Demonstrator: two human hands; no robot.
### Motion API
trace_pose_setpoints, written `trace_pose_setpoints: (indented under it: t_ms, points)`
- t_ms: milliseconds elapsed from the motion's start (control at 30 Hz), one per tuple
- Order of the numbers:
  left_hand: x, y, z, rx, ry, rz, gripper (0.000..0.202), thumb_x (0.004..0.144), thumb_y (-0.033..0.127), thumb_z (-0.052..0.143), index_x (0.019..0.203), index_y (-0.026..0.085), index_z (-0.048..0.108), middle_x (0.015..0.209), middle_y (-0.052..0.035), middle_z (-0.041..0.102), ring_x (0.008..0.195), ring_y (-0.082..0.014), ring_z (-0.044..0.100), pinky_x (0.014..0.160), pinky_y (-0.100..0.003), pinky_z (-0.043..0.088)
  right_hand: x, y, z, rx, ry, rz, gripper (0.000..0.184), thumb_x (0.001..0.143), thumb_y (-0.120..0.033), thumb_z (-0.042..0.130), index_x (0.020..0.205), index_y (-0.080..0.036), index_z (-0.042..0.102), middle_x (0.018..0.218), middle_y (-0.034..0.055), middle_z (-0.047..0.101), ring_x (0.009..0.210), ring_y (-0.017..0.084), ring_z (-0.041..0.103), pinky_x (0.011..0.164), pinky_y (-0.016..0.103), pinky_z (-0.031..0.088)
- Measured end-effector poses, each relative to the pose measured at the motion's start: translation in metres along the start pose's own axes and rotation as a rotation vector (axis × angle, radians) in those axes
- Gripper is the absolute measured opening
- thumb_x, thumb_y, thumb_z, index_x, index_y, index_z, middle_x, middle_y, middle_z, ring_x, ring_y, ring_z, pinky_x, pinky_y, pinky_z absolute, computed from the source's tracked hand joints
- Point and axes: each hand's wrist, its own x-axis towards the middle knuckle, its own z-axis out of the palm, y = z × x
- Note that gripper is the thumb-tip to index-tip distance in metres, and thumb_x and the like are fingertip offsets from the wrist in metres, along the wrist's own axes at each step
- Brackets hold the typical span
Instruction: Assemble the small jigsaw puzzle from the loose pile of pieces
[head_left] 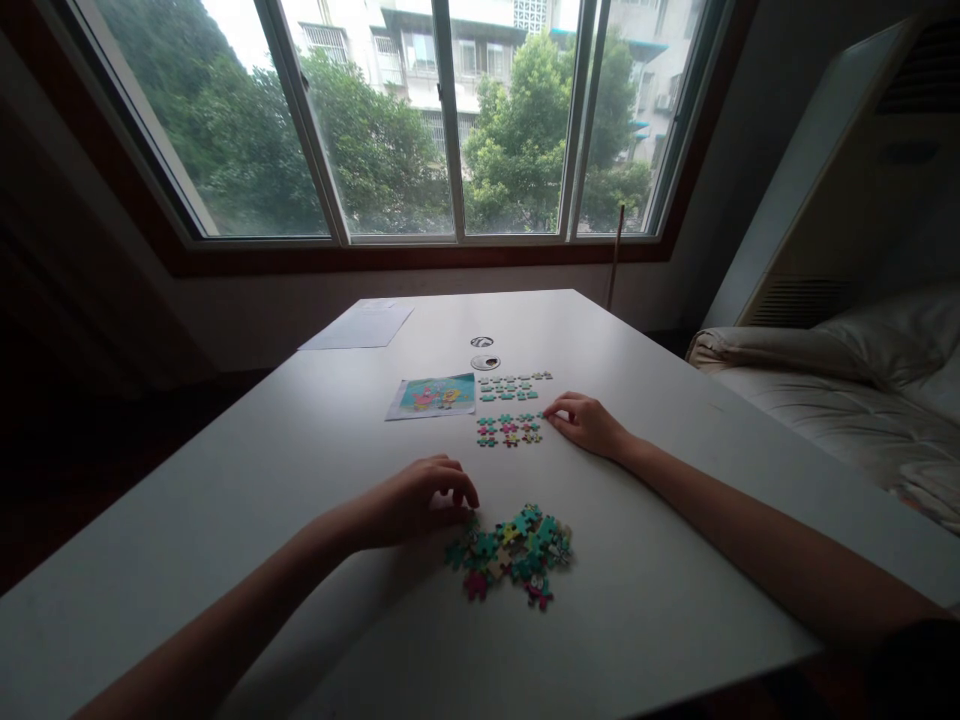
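L hand (420,500): fingers curled, tips down at left edge of the pile (514,555); can't tell if a piece is pinched or just touched.
R hand (589,422): fingers bent, tips at right end of the near rows (510,430); a held piece, if any, is hidden, so can't tell.
Pile: loose puzzle pieces, heaped & overlapping, front-centre of the table (675,560).
Near rows: pieces laid apart, in lines, between both hands.
Far rows (510,387): same layout, just beyond, beside the picture card (435,395).
Further out: two round bits (485,362), then a sheet (360,325) near the far edge.
Risk 1: R wrist or forearm lies close to the near rows; a sideways drag would prob. scatter them.
Risk 2: L fingers raking the heap could flick pieces toward the front edge.
Risk 3: dim light, window glare; similar colours easy to mix up.
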Motion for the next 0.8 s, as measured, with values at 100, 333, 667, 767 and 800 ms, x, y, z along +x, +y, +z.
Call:
trace_pose_setpoints:
  t_ms: [100,333,667,767,800]
  points:
    - [-0.001,0.001,-0.002,-0.009,-0.062,-0.003,0.015,0.079,0.028,0.055,0.089,0.023,0.064,0.081,-0.0023,0.056,0.075,-0.0132,0.05,0.07,-0.024,0.041,0.0,0.0,0.0,0.004,-0.005,0.001,0.017,0.078,-0.022,0.05,0.085,-0.018,0.065,0.085,0.004,0.06,0.058,0.009,0.049,0.061,0.023,0.043]
    - [-0.002,-0.011,-0.002,0.029,-0.025,-0.032,0.016,0.081,0.03,0.052,0.09,0.022,0.063,0.081,-0.0029,0.055,0.075,-0.0141,0.05,0.068,-0.025,0.041,0.0,-0.001,-0.001,0.011,-0.008,0.009,0.017,0.078,-0.021,0.05,0.085,-0.018,0.065,0.084,0.004,0.059,0.057,0.008,0.048,0.062,0.023,0.042]
    - [-0.002,-0.017,-0.006,0.039,-0.025,-0.053,0.017,0.081,0.028,0.051,0.092,0.023,0.062,0.085,-0.0035,0.055,0.076,-0.0147,0.05,0.068,-0.025,0.04,-0.001,-0.005,-0.003,-0.009,0.054,-0.035,0.016,0.079,-0.019,0.049,0.085,-0.018,0.064,0.085,0.0043,0.06,0.063,0.01,0.051,0.064,0.024,0.043]
    - [-0.002,-0.014,-0.007,0.057,-0.036,-0.059,0.016,0.081,0.027,0.05,0.091,0.021,0.061,0.082,-0.003,0.054,0.072,-0.0142,0.049,0.064,-0.023,0.039,-0.002,-0.016,-0.004,-0.009,0.075,-0.123,0.016,0.081,-0.018,0.047,0.084,-0.018,0.062,0.082,0.004,0.061,0.064,0.01,0.052,0.064,0.024,0.043]
    - [-0.003,-0.013,-0.007,0.066,-0.036,-0.062,0.016,0.081,0.027,0.049,0.091,0.02,0.06,0.081,-0.003,0.053,0.071,-0.0142,0.049,0.063,-0.023,0.039,-0.003,-0.021,-0.004,-0.009,0.072,-0.165,0.016,0.081,-0.018,0.047,0.084,-0.018,0.062,0.081,0.0041,0.061,0.065,0.01,0.052,0.065,0.024,0.043]
